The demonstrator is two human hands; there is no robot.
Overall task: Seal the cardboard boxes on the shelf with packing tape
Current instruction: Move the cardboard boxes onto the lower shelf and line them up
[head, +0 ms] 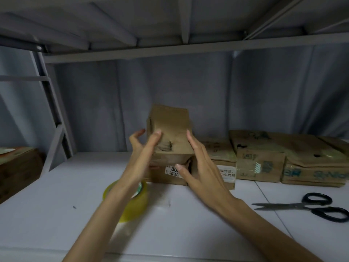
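Nearest, the yellowish roll of clear packing tape (pixel 130 201) lies flat under the left wrist. Beyond, both hands flank the small worn brown cardboard box (pixel 170 140): left hand (pixel 143 148) and right hand (pixel 198 159), fingers spread, touching its sides without clamping.

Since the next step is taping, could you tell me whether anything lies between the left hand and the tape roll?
Nothing visible does. The tape roll stands on the white shelf directly beneath the left forearm, partly hidden by it. The left hand is higher up, at the small cardboard box, as is the right hand.
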